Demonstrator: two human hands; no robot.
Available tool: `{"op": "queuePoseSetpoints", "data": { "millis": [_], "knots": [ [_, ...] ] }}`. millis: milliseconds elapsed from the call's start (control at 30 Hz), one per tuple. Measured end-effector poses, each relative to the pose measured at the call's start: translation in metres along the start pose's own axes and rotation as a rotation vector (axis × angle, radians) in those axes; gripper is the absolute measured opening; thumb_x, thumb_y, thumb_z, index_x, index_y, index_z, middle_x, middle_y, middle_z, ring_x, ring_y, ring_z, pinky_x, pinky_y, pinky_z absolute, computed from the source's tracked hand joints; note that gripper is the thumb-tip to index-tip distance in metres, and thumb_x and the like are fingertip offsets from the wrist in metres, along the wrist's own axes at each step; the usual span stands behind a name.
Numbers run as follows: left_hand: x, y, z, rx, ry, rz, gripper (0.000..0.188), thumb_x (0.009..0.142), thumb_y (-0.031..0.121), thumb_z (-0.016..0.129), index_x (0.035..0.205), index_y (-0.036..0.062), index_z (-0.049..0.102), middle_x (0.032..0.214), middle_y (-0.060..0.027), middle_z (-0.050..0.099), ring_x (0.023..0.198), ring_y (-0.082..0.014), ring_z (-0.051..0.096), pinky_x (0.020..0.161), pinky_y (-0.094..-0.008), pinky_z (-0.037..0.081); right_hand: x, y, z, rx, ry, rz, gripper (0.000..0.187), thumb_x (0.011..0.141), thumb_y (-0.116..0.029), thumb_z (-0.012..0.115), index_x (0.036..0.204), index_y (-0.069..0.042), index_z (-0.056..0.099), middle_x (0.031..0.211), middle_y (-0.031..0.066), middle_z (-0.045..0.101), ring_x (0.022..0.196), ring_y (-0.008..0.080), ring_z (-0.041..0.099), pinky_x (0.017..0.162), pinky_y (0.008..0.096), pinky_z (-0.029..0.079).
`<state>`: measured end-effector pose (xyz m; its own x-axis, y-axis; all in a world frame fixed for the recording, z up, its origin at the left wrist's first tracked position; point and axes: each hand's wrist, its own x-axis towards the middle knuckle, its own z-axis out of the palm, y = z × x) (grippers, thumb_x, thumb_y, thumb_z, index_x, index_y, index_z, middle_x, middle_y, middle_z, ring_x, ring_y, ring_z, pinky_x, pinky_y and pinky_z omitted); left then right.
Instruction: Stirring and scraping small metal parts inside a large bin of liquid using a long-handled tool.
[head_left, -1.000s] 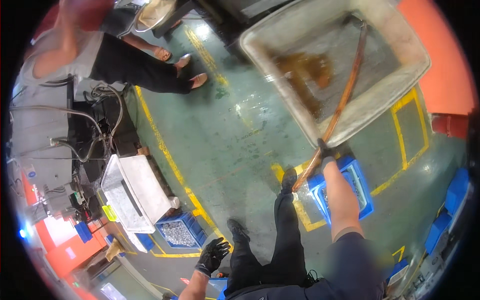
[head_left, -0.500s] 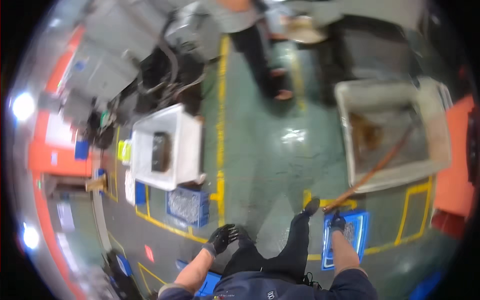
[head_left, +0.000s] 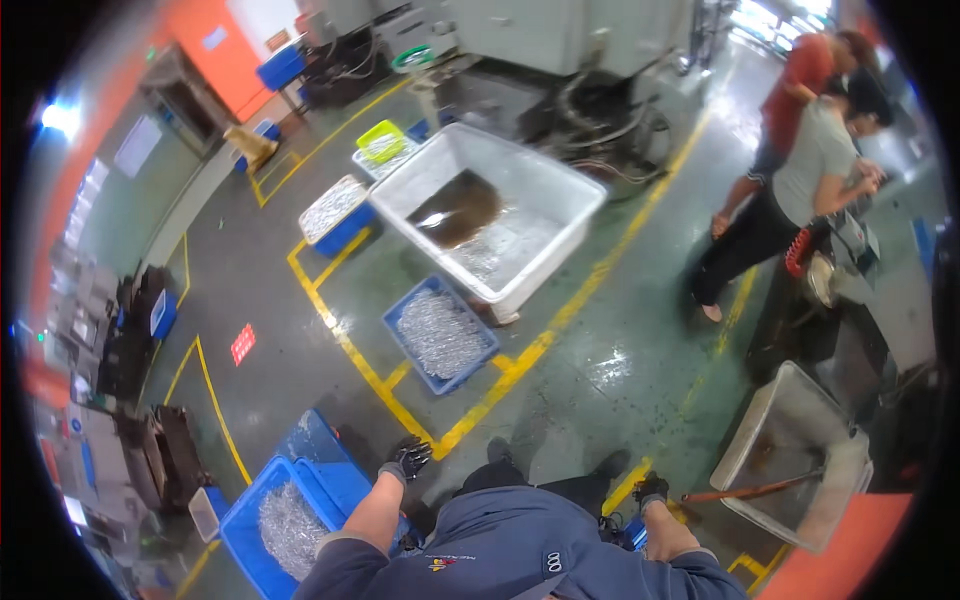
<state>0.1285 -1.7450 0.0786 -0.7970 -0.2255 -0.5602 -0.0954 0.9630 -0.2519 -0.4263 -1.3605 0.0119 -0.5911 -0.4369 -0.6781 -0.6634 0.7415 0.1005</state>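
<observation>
My left hand (head_left: 408, 458), in a dark glove, hangs out to the side with its fingers spread and nothing in them. Close to it, on the left, are a blue bin (head_left: 235, 530) of shiny metal pieces and another blue container (head_left: 318, 436), partly covered by my forearm. My right hand (head_left: 650, 488), also gloved, is held low on the other side; its fingers look loosely parted and I see nothing in them. A bit of blue tray (head_left: 634, 532) shows beside that forearm, mostly hidden. Just right of this hand lies the end of a brown wooden stick (head_left: 735, 493).
Ahead stands a large white tub (head_left: 560, 215) with brownish liquid. A blue crate (head_left: 440, 335) of metal pieces sits in front of it, near yellow floor lines (head_left: 560, 340). The stick leans into a dirty white tub (head_left: 745, 430) at right. Two people (head_left: 800, 170) stand far right.
My view has swung to the left, so the white tub and crate now lie ahead and the blue bins show at left. My right hand no longer appears over the blue tray.
</observation>
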Motion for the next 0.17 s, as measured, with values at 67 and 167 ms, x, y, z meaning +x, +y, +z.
{"op": "queuePoseSetpoints", "data": {
  "millis": [67,167],
  "knots": [
    [-0.018,-0.005,0.015,-0.055,-0.219,-0.063,0.043,0.092,0.035,0.037,0.130,0.0228,0.053,0.146,0.0042,0.043,0.138,-0.0143,0.033,0.119,-0.0456,0.016,0.007,-0.031,-0.009,-0.551,0.099,-0.391,0.030,0.093,-0.036,0.048,0.108,-0.020,0.068,0.102,0.0053,0.070,0.087,0.0273,0.069,0.069,0.0413,0.052],
    [-0.040,-0.013,0.025,-0.005,-0.377,-0.085,0.057,0.093,0.041,0.034,0.148,0.0256,0.031,0.156,0.0090,0.024,0.144,-0.0131,0.018,0.120,-0.0481,0.006,0.062,-0.057,0.009,-0.782,-0.007,-0.295,0.027,0.094,-0.026,0.048,0.113,-0.023,0.067,0.117,0.0015,0.064,0.110,0.0246,0.060,0.072,0.0484,0.049]
  ]
}}
